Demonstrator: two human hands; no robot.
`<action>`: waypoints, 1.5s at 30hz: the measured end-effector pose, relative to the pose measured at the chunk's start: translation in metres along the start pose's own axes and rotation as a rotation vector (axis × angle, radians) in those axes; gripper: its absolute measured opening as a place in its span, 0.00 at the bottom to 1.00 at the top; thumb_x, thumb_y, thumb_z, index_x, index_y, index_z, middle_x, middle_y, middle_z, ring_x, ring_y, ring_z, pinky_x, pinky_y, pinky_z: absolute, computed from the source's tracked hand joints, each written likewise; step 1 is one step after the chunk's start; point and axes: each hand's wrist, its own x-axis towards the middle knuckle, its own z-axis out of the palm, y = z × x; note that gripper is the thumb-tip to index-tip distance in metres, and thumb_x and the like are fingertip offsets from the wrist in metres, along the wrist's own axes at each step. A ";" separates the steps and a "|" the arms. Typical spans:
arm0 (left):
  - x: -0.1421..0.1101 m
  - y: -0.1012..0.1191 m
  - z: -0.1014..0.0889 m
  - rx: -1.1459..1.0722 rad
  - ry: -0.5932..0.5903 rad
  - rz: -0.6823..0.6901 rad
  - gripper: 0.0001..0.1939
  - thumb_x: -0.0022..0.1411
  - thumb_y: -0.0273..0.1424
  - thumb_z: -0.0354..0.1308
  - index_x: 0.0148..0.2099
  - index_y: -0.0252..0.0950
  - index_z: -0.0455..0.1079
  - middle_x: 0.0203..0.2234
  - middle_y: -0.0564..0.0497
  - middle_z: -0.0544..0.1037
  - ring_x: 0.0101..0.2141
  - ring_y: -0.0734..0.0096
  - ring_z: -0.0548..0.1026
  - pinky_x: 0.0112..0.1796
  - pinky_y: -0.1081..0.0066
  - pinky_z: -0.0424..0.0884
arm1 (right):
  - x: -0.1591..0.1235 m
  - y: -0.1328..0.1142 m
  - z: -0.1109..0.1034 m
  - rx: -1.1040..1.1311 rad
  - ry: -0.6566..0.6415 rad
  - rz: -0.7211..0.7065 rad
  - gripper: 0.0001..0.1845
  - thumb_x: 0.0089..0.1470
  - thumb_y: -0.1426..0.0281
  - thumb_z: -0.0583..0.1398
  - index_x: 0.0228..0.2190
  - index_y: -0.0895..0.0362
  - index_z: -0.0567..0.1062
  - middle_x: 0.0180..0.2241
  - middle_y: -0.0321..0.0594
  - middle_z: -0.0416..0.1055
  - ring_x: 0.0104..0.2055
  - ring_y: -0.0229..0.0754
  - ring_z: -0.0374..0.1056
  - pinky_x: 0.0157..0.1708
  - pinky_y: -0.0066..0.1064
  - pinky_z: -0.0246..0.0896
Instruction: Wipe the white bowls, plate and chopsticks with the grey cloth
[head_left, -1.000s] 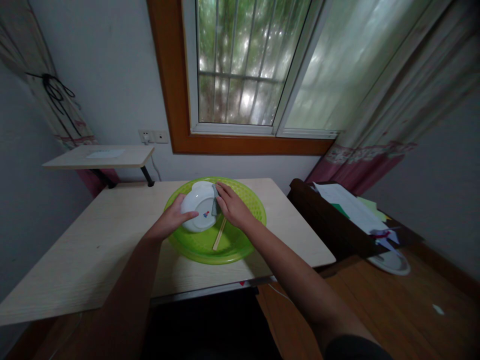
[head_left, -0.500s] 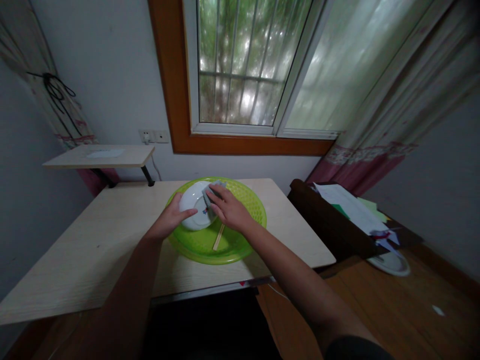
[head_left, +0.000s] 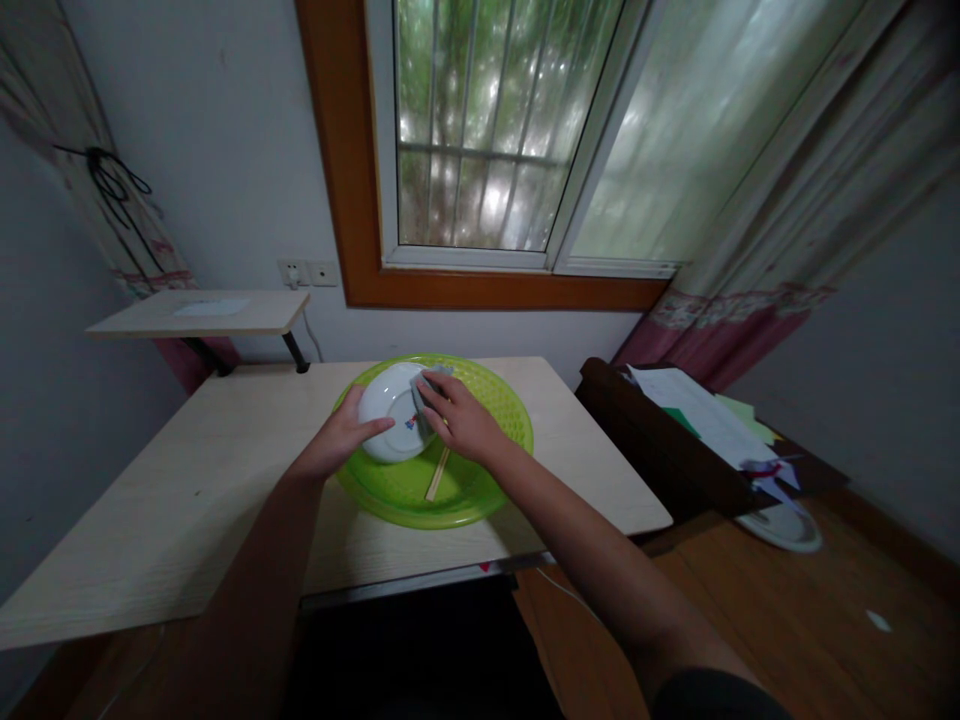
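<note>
My left hand (head_left: 346,436) grips the left rim of a white plate (head_left: 390,400), thumb over its inner face. The plate is tilted and carries a small coloured print. A grey cloth (head_left: 421,402) lies against the plate's right side, held under the fingers of my right hand (head_left: 461,415). Below them is a round lime-green plastic basket (head_left: 465,508) with a perforated wall. Inside it rests a pair of light wooden chopsticks (head_left: 436,478), their upper ends hidden by my right hand.
The basket stands on a pale wooden table (head_left: 247,450). A small raised shelf (head_left: 202,312) is at the back left. To the right, a dark brown piece of furniture (head_left: 660,450) bears papers (head_left: 697,405). Behind the table is a barred window (head_left: 487,130).
My right hand and the cloth have shifted slightly to the right across the plate, uncovering a little more of its face. My left hand keeps its hold.
</note>
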 end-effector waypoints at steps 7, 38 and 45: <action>0.001 -0.003 0.000 0.005 -0.045 0.014 0.38 0.56 0.43 0.68 0.65 0.36 0.61 0.57 0.40 0.74 0.57 0.47 0.74 0.58 0.47 0.71 | 0.003 -0.010 -0.003 0.005 -0.085 -0.112 0.27 0.68 0.66 0.55 0.67 0.48 0.64 0.69 0.47 0.59 0.73 0.54 0.50 0.70 0.60 0.51; 0.000 -0.010 -0.003 0.124 -0.203 0.061 0.30 0.57 0.46 0.68 0.56 0.40 0.65 0.49 0.45 0.77 0.48 0.50 0.76 0.49 0.55 0.75 | 0.007 -0.011 -0.010 -0.007 -0.116 -0.217 0.38 0.67 0.60 0.57 0.72 0.52 0.51 0.72 0.48 0.53 0.75 0.53 0.46 0.72 0.56 0.47; -0.002 -0.002 -0.004 0.012 -0.119 0.007 0.33 0.54 0.44 0.71 0.57 0.37 0.65 0.50 0.44 0.77 0.51 0.48 0.76 0.51 0.53 0.75 | 0.004 0.017 0.001 0.183 0.032 0.098 0.41 0.59 0.55 0.66 0.67 0.55 0.62 0.66 0.55 0.64 0.68 0.56 0.61 0.68 0.53 0.56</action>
